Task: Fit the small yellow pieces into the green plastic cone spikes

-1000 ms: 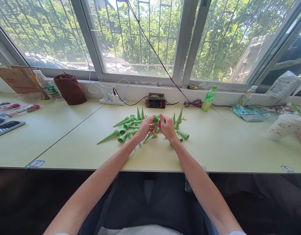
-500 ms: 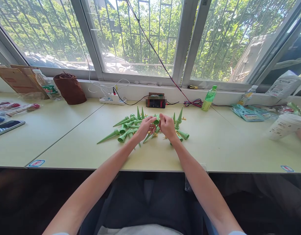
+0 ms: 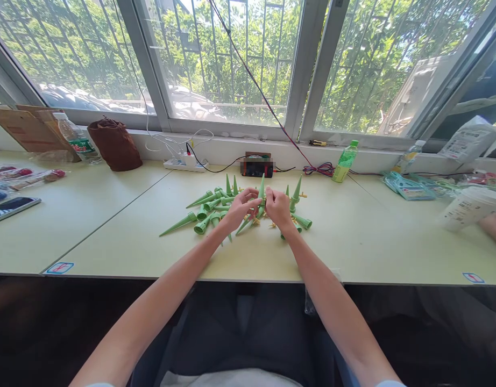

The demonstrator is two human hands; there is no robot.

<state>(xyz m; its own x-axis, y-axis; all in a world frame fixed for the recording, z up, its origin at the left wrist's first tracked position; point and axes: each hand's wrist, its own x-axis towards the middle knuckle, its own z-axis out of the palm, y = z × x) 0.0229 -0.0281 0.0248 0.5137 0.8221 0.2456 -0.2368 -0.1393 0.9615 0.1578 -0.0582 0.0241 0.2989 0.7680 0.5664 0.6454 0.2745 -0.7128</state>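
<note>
A green plastic watering spike (image 3: 261,186) stands point up between my two hands. My left hand (image 3: 242,208) curls its fingers around the spike's lower part from the left. Against the spike's right side, my right hand (image 3: 277,206) is closed in a pinch; what lies inside its fingers is hidden. Around both hands lies a loose pile of similar green spikes, such as the long one (image 3: 178,224) at the left. Another spike (image 3: 296,194) stands upright behind my right hand, with a small yellow valve (image 3: 303,194) near it.
Behind the pile are a black device (image 3: 256,165) and a white power strip (image 3: 186,165) with cables. A green bottle (image 3: 345,161) stands at the back right, a brown bag (image 3: 115,144) at the back left. At far right, another person's hand (image 3: 494,226) is beside a white cup (image 3: 472,208).
The spike between my hands has turned from showing its open wide end to pointing upward. My left fingers have shifted around it. The other person's hand at far right has moved left.
</note>
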